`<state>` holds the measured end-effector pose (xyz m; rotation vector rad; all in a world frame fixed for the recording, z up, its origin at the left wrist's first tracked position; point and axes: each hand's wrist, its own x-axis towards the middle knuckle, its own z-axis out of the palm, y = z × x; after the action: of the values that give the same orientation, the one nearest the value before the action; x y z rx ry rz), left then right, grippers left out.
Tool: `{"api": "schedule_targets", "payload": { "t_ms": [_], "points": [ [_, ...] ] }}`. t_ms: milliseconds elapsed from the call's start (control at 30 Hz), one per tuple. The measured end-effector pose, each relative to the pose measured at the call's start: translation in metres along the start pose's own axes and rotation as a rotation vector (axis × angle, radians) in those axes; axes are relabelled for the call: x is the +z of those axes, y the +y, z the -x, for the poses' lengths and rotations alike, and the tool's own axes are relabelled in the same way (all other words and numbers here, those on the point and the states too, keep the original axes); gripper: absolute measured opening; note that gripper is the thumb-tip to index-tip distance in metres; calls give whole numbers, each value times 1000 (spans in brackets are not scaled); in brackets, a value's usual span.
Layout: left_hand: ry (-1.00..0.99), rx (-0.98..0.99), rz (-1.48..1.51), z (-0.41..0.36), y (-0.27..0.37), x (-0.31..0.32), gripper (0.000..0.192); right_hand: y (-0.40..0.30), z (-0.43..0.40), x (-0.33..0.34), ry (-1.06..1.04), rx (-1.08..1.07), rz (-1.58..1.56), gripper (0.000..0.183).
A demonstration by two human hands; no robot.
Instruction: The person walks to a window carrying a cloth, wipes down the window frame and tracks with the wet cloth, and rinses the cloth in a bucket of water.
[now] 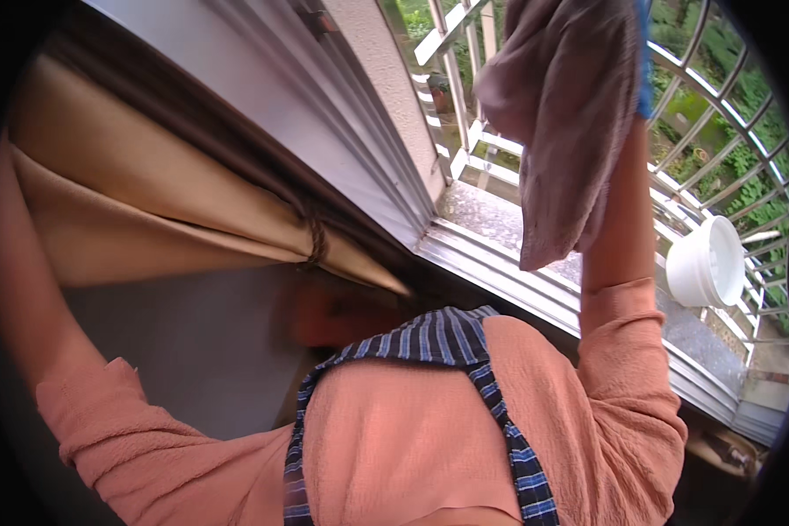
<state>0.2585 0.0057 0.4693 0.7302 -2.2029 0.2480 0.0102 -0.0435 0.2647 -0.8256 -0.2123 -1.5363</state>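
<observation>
A brownish-grey cloth [565,131] hangs from my raised right hand at the top of the view. Only a strip of the hand's blue glove [645,62] shows behind the cloth's edge; the fingers are hidden. Cloth and forearm are in front of the open window, above its metal track [500,253]. My left arm stretches up along the far left edge, beside a tan curtain [158,204], and its hand is out of view.
A white plastic bucket [690,263] stands tilted in the view on the ledge outside, against a curved metal window grille [717,98]. A braided tieback [317,240] gathers the curtain beside the white window frame [289,118]. Green plants grow beyond the grille.
</observation>
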Motion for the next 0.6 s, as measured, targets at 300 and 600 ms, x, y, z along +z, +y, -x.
{"api": "schedule_targets", "payload": {
  "t_ms": [300,600],
  "points": [
    [-18,-19,176,3,15,52,31,-43,56,-94,185,94,-248,27],
    [-131,-63,130,4,59,49,30,-43,101,-87,413,-10,-191,15]
  ]
}}
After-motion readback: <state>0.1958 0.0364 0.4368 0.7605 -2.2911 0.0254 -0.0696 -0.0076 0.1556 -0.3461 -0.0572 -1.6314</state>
